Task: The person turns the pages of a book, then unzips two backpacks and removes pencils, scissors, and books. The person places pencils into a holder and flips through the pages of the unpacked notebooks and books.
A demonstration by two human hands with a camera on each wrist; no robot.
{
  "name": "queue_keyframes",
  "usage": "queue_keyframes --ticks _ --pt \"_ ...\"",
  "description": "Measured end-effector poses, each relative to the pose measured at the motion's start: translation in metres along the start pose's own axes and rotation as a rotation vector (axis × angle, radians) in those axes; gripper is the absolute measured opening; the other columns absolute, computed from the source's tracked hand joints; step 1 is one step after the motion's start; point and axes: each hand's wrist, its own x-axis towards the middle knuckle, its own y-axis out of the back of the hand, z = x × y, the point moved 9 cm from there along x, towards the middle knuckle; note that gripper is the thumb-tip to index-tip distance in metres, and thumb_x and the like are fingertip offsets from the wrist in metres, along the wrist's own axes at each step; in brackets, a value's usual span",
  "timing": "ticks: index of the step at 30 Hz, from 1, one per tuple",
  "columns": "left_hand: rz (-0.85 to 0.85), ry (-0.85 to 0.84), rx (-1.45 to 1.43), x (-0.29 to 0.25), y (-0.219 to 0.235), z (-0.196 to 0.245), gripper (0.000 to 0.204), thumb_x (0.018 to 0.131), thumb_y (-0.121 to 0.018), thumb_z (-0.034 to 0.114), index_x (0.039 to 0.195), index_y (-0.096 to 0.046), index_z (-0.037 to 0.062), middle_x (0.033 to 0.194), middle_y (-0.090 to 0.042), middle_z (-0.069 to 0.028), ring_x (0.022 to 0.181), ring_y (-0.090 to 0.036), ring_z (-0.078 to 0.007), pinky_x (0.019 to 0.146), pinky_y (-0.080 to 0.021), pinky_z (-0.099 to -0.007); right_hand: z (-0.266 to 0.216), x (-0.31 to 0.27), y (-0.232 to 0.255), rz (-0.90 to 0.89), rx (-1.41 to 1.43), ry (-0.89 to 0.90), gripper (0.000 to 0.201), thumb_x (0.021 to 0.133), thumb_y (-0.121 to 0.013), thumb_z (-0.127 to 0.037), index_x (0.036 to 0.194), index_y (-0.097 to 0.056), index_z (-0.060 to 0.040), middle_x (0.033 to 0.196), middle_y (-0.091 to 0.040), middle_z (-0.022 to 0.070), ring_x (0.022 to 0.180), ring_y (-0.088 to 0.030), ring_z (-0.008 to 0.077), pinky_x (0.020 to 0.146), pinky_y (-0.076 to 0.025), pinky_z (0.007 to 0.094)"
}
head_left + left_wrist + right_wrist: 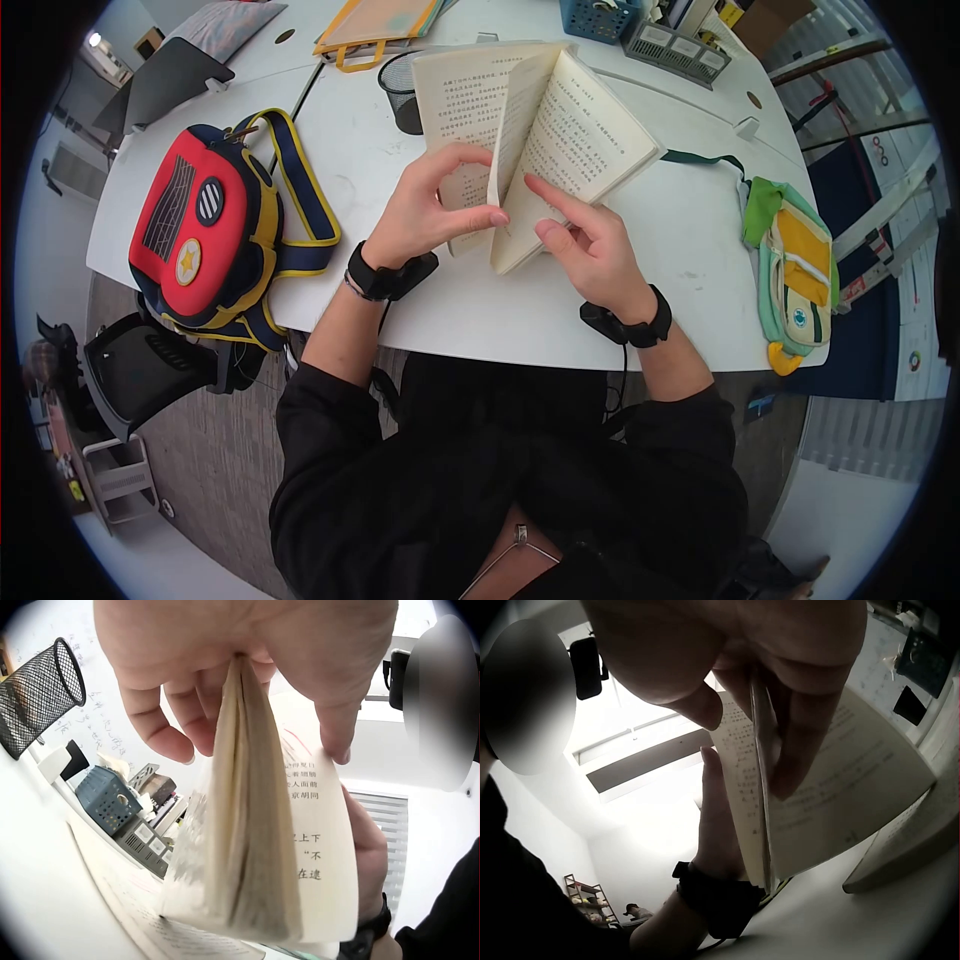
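Note:
An open paperback book (590,130) with printed text stands partly raised over the white table, a narrow section of pages upright in its middle. My left hand (425,205) curls round that section, thumb on the near side and fingers on the far side. In the left wrist view the page edges (259,817) run up into the palm. My right hand (600,250) holds the book's lower part, its index finger laid along the right-hand page. The right wrist view shows thumb and fingers on either side of the pages (832,802). Another block of pages (465,100) spreads at the left.
A red car-shaped backpack (205,225) sits at the left, a small green and yellow bag (795,270) at the right edge. Behind the book stand a black mesh cup (403,95), a blue basket (598,18) and a grey crate (675,55). Folders (375,25) lie at the back.

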Motion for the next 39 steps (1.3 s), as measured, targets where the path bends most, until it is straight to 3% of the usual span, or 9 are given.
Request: queue_keyframes --ticks 5,6,7,14,19,24,26,32,39 --pt "0.003 0.085 -0.098 0.0 0.0 -0.006 0.036 0.075 -0.079 0.017 0.104 -0.067 0.0008 0.107 -0.067 -0.0108 0.098 -0.061 -0.0211 0.09 -0.045 -0.0326 0.001 0.0 0.001 0.015 0.014 0.023 0.042 0.093 -0.053 -0.006 0.134 -0.05 0.0029 0.124 -0.058 0.0151 0.1 -0.057 0.0134 0.082 -0.049 0.0253" --pt "0.001 0.085 -0.098 0.0 0.0 -0.007 0.036 0.075 -0.079 0.017 0.104 -0.067 0.0008 0.107 -0.067 -0.0108 0.098 -0.061 -0.0211 0.09 -0.045 -0.0326 0.002 0.0 0.004 0.055 0.009 0.049 0.04 0.093 -0.056 -0.008 0.132 -0.053 0.0011 0.117 -0.062 0.0167 0.094 -0.061 0.0153 0.077 -0.052 0.0268" --pt "-0.018 0.076 -0.109 0.0 -0.001 -0.008 0.033 0.075 -0.078 0.017 0.103 -0.068 0.0013 0.108 -0.067 -0.011 0.099 -0.061 -0.0213 0.09 -0.045 -0.0326 0.003 0.0 0.007 0.095 0.005 0.076 0.039 0.092 -0.059 -0.011 0.129 -0.056 -0.0007 0.11 -0.065 0.0183 0.088 -0.065 0.0172 0.072 -0.056 0.0284" --pt "-0.056 -0.018 -0.101 -0.001 -0.005 -0.003 0.023 0.081 -0.075 0.016 0.1 -0.071 0.003 0.108 -0.067 -0.0118 0.101 -0.06 -0.0221 0.088 -0.046 -0.0334 0.0 -0.001 0.01 0.135 0.027 0.096 0.046 0.087 -0.066 -0.015 0.128 -0.055 0.0019 0.111 -0.065 0.0188 0.089 -0.067 0.0178 0.071 -0.055 0.0277" --pt "-0.048 0.089 -0.162 -0.002 -0.007 -0.011 0.02 0.086 -0.071 0.016 0.1 -0.071 0.0025 0.105 -0.067 -0.0112 0.099 -0.06 -0.0211 0.086 -0.047 -0.0332 -0.01 -0.003 0.004 0.144 -0.278 0.27 0.055 0.079 -0.076 -0.023 0.124 -0.057 0.0034 0.106 -0.067 0.0219 0.09 -0.069 0.0254 0.075 -0.055 0.0315" --pt "-0.059 0.146 -0.191 -0.004 -0.007 -0.022 0.02 0.088 -0.069 0.018 0.101 -0.071 0.0034 0.106 -0.067 -0.0109 0.1 -0.06 -0.0212 0.087 -0.046 -0.0336 -0.012 -0.004 0.001 0.114 -0.339 0.225 0.055 0.078 -0.077 -0.026 0.121 -0.059 0.0039 0.105 -0.067 0.0224 0.092 -0.069 0.0294 0.079 -0.054 0.0337" --pt "-0.06 -0.002 -0.145 -0.003 -0.005 -0.012 0.021 0.088 -0.068 0.019 0.104 -0.071 0.0056 0.109 -0.066 -0.0105 0.102 -0.059 -0.022 0.089 -0.046 -0.0343 -0.012 -0.004 0.002 0.116 -0.352 0.214 0.056 0.078 -0.078 -0.027 0.12 -0.059 0.004 0.105 -0.067 0.0222 0.093 -0.069 0.0297 0.08 -0.054 0.0338" --pt "-0.109 -0.056 -0.104 0.001 -0.011 -0.001 0.024 0.088 -0.068 0.019 0.111 -0.071 0.0112 0.118 -0.063 -0.0103 0.106 -0.057 -0.0228 0.089 -0.046 -0.0349 -0.018 -0.004 0.004 0.135 -0.329 0.233 0.06 0.074 -0.08 -0.032 0.119 -0.06 0.0029 0.105 -0.067 0.0217 0.094 -0.068 0.0308 0.082 -0.054 0.0344" --pt "-0.192 -0.009 -0.06 0.0 -0.025 -0.006 0.027 0.088 -0.068 0.018 0.115 -0.07 0.0131 0.12 -0.062 -0.0113 0.106 -0.057 -0.023 0.088 -0.047 -0.0348 -0.01 -0.005 0.004 0.187 -0.374 0.189 0.041 0.081 -0.072 -0.027 0.11 -0.063 0.0006 0.094 -0.069 0.0175 0.082 -0.069 0.0323 0.073 -0.055 0.0355"
